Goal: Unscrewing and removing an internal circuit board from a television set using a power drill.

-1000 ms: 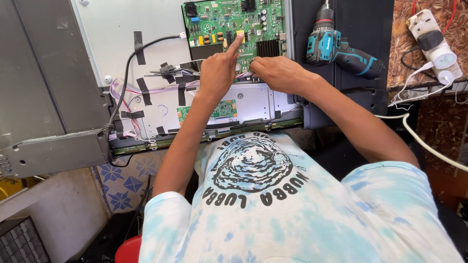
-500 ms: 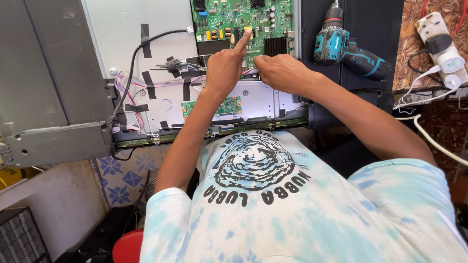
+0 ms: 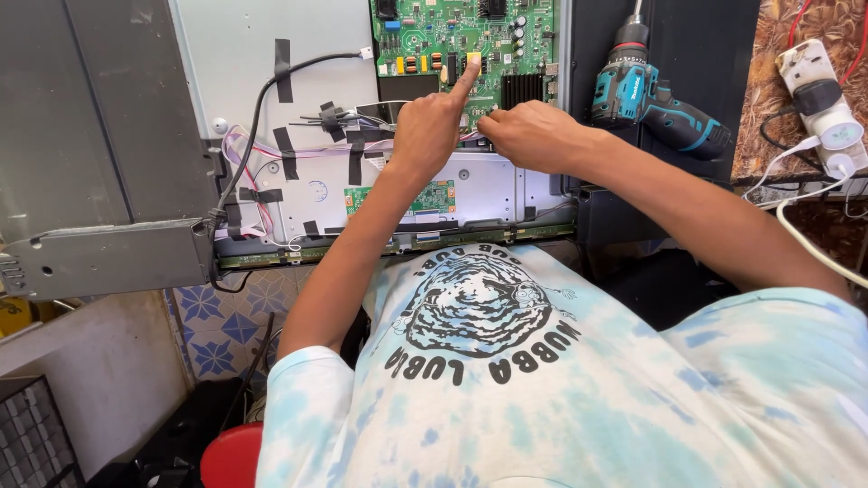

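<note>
At the far left a grey metal cover [image 3: 90, 181] lies over the left edge of the opened panel [image 3: 271, 72], above a blue patterned floor tile [image 3: 226, 334] and a red stool [image 3: 231, 456]. A black cable [image 3: 249, 136], taped down with black strips, runs across the panel's pale back towards the green board [image 3: 434, 36] at its top edge. The left hand [image 3: 425, 131] has its index finger stretched out, tip on a yellow part of the board, other fingers curled in. Just beside it the right hand [image 3: 533, 136] rests at the board's lower edge, fingers bent together; what they pinch cannot be told. Right of the panel, a teal drill [image 3: 651, 99] lies on black cloth, and a white power strip [image 3: 823, 104] sits at the far right.
</note>
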